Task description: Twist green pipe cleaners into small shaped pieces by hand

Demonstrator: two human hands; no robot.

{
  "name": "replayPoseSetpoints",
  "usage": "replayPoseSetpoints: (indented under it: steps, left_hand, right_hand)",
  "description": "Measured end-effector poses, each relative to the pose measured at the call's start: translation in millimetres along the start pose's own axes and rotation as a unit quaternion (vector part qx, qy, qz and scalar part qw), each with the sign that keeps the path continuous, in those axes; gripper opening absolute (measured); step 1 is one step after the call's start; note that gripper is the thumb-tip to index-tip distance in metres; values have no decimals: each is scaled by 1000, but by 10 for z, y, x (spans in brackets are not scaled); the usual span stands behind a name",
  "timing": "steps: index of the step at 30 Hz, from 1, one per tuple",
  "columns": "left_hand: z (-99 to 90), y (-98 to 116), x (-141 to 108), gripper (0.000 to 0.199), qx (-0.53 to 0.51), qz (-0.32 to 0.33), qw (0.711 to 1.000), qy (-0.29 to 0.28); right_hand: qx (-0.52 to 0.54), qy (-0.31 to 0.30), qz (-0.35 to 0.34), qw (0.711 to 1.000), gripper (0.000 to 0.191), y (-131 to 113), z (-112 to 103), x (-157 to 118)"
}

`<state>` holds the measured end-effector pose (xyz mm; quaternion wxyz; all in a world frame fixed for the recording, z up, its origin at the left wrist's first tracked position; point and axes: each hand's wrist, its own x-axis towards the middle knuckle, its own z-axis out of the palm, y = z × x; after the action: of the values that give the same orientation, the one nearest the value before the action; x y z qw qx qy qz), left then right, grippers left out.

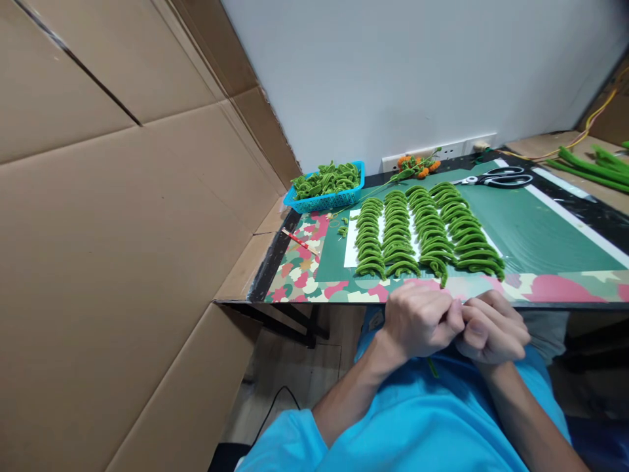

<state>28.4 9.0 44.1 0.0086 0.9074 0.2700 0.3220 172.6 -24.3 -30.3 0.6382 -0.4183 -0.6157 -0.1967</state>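
Observation:
My left hand [421, 320] and my right hand [494, 329] are pressed together just below the table's front edge, over my blue shirt. Both are closed around a thin green pipe cleaner [432, 367], whose end pokes out below the left hand. Most of the piece is hidden by my fingers. On the green cutting mat [531, 229] just beyond lie rows of bent green pipe-cleaner pieces [427, 233], the nearest one almost touching my fingers.
A blue basket [328, 183] of more green pieces sits at the back left. Black scissors [501, 177], an orange-flowered stem [415, 167] and straight green stems [592, 167] lie at the back. Cardboard walls [122, 229] stand on the left.

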Motion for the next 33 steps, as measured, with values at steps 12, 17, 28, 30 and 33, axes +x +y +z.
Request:
replayPoseSetpoints:
  steps: [12, 17, 28, 30, 33]
  left_hand:
    - [151, -83, -159, 43, 7, 40, 999, -8]
    - [147, -84, -194, 39, -9, 43, 998, -52]
    - [141, -106, -231, 38, -11, 47, 996, -72]
    - [144, -110, -233, 37, -12, 42, 995, -86]
    - [146, -110, -233, 37, -4, 46, 995, -85]
  right_hand:
    - [25, 30, -28, 999, 26, -86, -23, 177]
    - [22, 36, -28, 999, 27, -106, -7, 223]
    - [25, 41, -31, 998, 28, -123, 10, 253]
    - [21, 42, -32, 998, 28, -119, 9, 249]
    - [22, 39, -33, 998, 28, -118, 4, 254]
